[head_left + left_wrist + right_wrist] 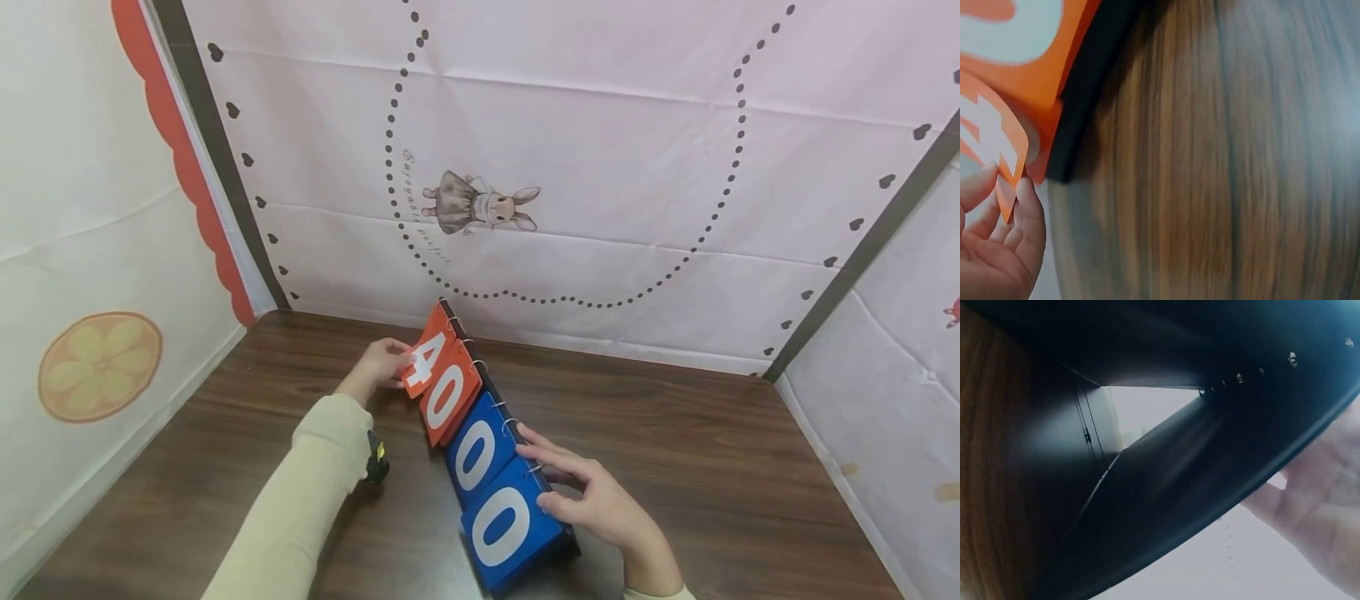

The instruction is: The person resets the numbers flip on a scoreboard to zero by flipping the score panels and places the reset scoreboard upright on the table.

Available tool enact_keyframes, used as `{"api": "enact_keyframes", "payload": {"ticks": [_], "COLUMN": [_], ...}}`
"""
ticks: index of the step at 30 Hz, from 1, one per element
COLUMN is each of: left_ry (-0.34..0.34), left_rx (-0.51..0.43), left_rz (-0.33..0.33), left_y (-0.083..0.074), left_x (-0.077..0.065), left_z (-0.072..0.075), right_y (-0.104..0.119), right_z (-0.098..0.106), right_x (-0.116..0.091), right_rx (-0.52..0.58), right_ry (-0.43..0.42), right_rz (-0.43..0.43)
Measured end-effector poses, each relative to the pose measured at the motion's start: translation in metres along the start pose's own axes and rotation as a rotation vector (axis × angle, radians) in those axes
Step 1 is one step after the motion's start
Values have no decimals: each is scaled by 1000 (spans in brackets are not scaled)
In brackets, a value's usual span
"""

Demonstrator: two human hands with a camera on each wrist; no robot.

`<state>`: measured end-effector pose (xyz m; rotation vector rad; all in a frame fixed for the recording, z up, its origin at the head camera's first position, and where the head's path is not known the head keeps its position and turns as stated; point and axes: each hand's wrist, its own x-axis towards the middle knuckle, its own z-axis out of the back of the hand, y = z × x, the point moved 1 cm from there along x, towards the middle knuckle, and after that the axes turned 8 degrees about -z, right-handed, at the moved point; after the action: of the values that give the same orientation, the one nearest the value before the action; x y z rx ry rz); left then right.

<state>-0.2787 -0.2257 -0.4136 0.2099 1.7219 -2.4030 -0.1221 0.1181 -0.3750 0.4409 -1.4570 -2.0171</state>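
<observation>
A tabletop flip scoreboard (483, 492) stands slanted on the table, its number cards hung on metal rings along the black top edge. Two orange cards at the far end read 4 and 0; two blue cards nearer me both read 0. My left hand (381, 364) pinches the lower corner of the orange 4 card (427, 357) between thumb and fingers. In the left wrist view that card (1013, 134) bends away from the one beneath. At the near blue end, my right hand (592, 492) holds the board's top edge, thumb over the front.
The brown wood-grain table (712, 467) runs to a pale printed cloth (600, 183) behind and at both sides. A dark device (377, 460) is worn at the left wrist. From the right wrist, the hollow black inside of the stand (1210, 462) shows.
</observation>
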Motion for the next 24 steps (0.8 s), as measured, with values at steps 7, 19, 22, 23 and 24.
{"api": "enact_keyframes", "payload": {"ticks": [7,19,22,23,24], "left_ry": [-40,-41,-37,-25,-6], "left_rx": [-3,275,290,299,320], "left_rz": [29,-151,-269,-308,-337], "left_y": [-2,-24,-57,-70,-83], "left_x": [6,12,17,19,20], "left_z": [-15,-12,-9,-9,-10], "right_y": [0,1,0,0,0], "right_z": [1,4,4,4,4], "right_x": [0,-3,-3,-3,-3], "right_rx": [-3,-20,-20,-20,-21], "right_ry": [6,17,13,11,10], "right_rz": [-17,-59,-64,-65,-66]}}
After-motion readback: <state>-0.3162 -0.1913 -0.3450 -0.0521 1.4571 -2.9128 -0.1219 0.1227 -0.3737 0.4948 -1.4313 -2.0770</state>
